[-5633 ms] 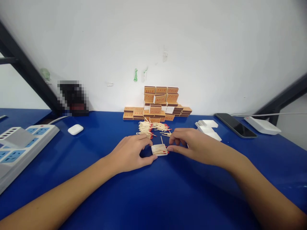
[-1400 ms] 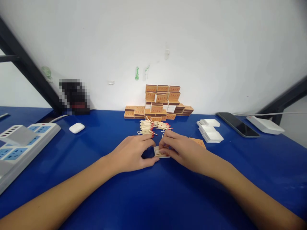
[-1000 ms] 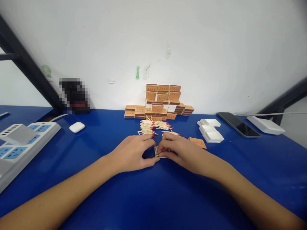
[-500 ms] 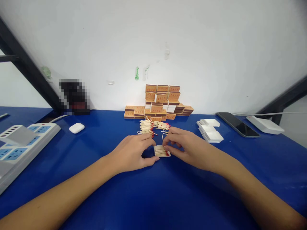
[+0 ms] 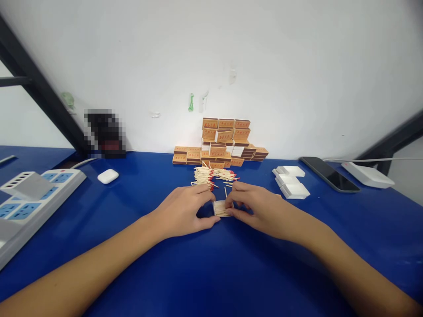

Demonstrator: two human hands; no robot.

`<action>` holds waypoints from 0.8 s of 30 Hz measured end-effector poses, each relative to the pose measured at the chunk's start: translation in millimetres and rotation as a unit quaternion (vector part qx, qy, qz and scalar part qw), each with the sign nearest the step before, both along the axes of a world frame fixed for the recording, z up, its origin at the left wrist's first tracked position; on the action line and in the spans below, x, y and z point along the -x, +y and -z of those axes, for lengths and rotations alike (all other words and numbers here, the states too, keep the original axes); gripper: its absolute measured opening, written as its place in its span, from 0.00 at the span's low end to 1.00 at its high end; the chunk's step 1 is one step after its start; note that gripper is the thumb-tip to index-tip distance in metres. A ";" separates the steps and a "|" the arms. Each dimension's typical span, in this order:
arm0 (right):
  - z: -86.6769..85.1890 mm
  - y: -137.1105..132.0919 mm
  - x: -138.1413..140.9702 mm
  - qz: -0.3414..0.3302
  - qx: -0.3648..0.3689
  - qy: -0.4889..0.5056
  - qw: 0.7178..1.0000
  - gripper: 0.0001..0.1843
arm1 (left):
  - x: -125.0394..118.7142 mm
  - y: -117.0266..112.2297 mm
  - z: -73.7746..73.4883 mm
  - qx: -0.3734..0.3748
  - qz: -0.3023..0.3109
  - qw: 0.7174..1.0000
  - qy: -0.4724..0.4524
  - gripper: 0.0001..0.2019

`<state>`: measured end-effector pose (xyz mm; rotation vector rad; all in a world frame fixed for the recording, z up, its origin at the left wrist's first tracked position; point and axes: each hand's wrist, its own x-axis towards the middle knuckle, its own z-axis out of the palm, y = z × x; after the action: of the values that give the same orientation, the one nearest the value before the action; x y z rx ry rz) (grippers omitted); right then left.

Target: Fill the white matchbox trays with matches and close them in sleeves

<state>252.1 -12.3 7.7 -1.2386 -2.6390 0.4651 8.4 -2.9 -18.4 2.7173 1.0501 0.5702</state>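
A small white matchbox tray [image 5: 216, 214] filled with matches [image 5: 220, 208] lies on the blue table between my hands. My left hand [image 5: 187, 209] steadies its left end, the thumb at the near corner and the forefinger at the far one. From the right, my right hand [image 5: 253, 204] reaches over the tray, thumb and fingertips pinched together on the matches and covering their heads. Just behind the tray, one match [image 5: 225, 192] sticks out beside my right fingers. Farther back lies a loose heap of red-tipped matches [image 5: 203, 175].
Stacked matchboxes [image 5: 211, 154] stand against the wall behind the heap. White empty trays [image 5: 291, 182] and a phone [image 5: 330, 174] lie at right, near a white flat device [image 5: 367, 174]. On the left are a white earbud case [image 5: 108, 176] and a power strip [image 5: 62, 187].
My right fingers have moved slightly down and over the right end of the tray, now hiding the match heads there. My left hand keeps its place at the tray. The view has shifted a little.
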 end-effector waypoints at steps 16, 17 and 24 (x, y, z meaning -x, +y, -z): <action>13.8 19.8 -5.1 0.128 -0.087 0.073 0.985 0.10 | 1.0 -1.7 1.5 0.002 0.006 1.000 0.009 0.14; 16.7 22.1 -2.7 0.159 -0.081 0.070 0.981 0.12 | 0.4 -2.5 1.7 0.004 0.009 1.000 0.012 0.14; 23.9 28.4 12.4 0.238 -0.017 0.037 0.970 0.07 | -3.1 -5.1 2.1 0.016 0.020 0.999 0.020 0.14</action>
<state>239.7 16.1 -16.2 -1.7327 -2.1700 0.3703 11.5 -8.0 -20.5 2.7257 1.0019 0.4908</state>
